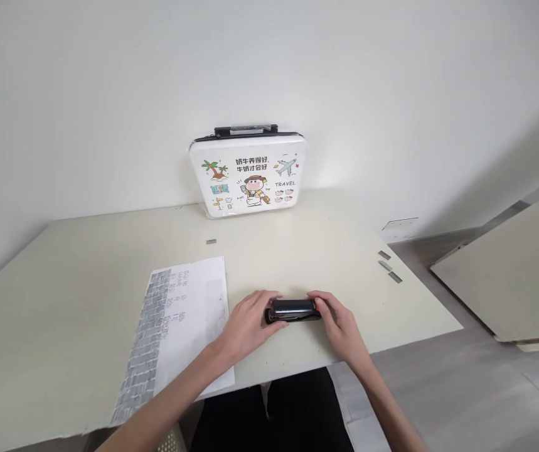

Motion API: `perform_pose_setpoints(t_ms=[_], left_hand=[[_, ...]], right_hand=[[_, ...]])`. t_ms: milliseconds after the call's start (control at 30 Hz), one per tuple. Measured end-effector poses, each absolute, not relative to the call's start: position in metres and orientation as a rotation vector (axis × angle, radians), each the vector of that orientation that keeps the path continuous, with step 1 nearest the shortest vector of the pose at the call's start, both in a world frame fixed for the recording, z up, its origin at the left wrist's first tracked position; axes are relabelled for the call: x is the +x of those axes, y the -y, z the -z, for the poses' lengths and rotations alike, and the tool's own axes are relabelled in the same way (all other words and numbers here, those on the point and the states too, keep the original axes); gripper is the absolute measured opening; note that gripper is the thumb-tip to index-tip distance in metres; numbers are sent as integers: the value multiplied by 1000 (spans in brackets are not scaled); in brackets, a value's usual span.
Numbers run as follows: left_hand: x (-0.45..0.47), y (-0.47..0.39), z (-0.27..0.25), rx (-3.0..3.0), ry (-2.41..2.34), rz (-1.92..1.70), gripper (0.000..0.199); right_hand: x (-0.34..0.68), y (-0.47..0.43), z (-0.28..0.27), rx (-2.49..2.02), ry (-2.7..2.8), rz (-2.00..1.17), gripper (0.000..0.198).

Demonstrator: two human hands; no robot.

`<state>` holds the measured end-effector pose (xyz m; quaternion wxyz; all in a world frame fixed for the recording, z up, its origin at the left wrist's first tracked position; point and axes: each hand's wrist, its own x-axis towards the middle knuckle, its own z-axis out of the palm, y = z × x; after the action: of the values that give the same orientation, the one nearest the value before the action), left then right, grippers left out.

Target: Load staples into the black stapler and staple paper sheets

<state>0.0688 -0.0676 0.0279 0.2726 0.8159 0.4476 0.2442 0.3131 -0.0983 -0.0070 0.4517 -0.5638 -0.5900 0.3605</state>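
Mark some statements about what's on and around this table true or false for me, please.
1. The left hand and right hand both hold the black stapler. True.
2. A white carrying case shows an airplane picture. True.
3. That case lies flat. False: it stands with its handle up.
4. A paper sheet lies right of the stapler. False: it lies left.
5. Three small gray strips lie near the table's right edge. True.
6. Both hands wear gloves. False: they are bare.

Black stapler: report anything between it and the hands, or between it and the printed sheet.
Nothing visible blocks contact: the left hand holds one end of the black stapler, the right hand the other. Between it and the printed sheet, only the left hand intervenes.
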Motion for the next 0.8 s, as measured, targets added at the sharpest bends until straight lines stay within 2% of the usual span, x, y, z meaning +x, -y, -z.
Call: perform_pose_setpoints(t_ms=[167, 433, 800], left_hand=[[59, 66, -22, 2224, -1255, -647, 24], [47, 66, -21, 2270, -1276, -653, 25], [-1, 70, -32, 2389, -1248, -564, 27]], right_hand=[[311, 100, 9, -1416, 1457, -842, 42], [307, 102, 11, -1419, 1747, -706, 43], [308, 99, 20, -1419, 1754, -663, 38]])
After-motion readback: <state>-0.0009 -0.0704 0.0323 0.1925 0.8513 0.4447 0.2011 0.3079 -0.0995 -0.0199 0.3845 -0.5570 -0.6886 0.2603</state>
